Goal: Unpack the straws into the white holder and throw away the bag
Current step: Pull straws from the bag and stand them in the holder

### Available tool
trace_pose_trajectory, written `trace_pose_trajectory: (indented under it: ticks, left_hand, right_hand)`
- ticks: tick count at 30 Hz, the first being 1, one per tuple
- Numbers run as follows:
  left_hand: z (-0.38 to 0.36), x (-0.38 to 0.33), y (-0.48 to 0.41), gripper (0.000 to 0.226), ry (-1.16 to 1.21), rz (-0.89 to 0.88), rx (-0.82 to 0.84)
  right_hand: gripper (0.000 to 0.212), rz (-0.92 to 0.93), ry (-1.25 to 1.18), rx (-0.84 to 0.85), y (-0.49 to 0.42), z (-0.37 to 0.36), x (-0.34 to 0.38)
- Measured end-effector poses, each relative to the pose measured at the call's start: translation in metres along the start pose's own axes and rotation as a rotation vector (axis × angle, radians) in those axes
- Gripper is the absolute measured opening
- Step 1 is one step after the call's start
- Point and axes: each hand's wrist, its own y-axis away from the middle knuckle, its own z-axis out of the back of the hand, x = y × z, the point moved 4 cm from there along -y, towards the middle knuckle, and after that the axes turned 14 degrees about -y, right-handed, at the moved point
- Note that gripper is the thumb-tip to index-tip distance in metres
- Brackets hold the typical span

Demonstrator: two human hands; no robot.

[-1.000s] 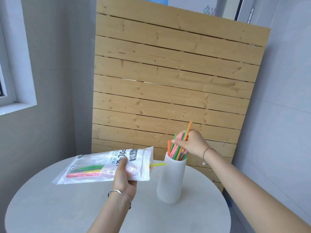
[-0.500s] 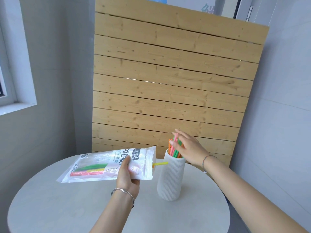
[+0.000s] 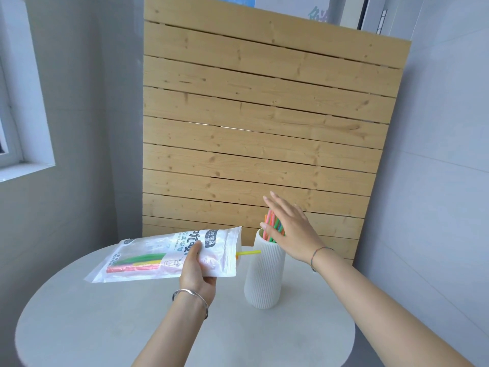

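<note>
My left hand (image 3: pixel 197 271) grips a clear plastic bag (image 3: pixel 158 254) held level above the table, its mouth pointing right. Green, yellow and red straws (image 3: pixel 137 262) still lie inside it, and one yellow straw (image 3: pixel 248 252) pokes out of the mouth towards the holder. The white ribbed holder (image 3: pixel 264 276) stands upright on the table, with several coloured straws (image 3: pixel 274 225) sticking out of its top. My right hand (image 3: pixel 289 229) is over those straws with straight, spread fingers, palm against them, holding nothing.
The round pale table (image 3: pixel 105 327) carries the holder only. A wooden slat panel (image 3: pixel 264 128) leans against the wall right behind the table. A window sill (image 3: pixel 26 168) is at the left, grey walls on both sides.
My right hand let go of the straws it was pinching in the holder and opened flat over them. The orange straw that stood high has dropped in. The bag rose slightly.
</note>
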Motion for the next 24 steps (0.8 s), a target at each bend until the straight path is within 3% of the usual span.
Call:
trace_pose_trajectory:
  ticks: [4,7,9,11,17,24]
  left_hand:
    - [0.001,-0.005,0.0,0.006,-0.001,-0.021,0.002]
    - [-0.003,-0.009,-0.005,0.007,0.004,-0.033,-0.016]
    - [-0.007,-0.012,-0.012,0.01,0.01,-0.057,-0.033]
    - [-0.01,-0.015,-0.019,0.021,0.007,-0.093,-0.048]
    - [-0.001,-0.018,-0.032,0.024,-0.083,-0.215,-0.109]
    - [0.018,-0.027,-0.026,0.025,-0.36,-0.504,-0.155]
  right_hand:
    - [0.06,-0.094,0.014,0.086,0.0,-0.008,0.007]
    - [0.051,0.071,-0.063,-0.163,0.006,-0.002,0.028]
    - [0.042,0.167,-0.268,-0.343,0.017,-0.004,0.044]
    - [0.036,0.14,-0.564,-0.377,0.026,-0.025,0.053]
    - [0.032,-0.211,-1.127,-0.44,0.034,-0.09,0.043]
    - [0.041,-0.711,-1.816,-0.325,0.032,-0.143,0.03]
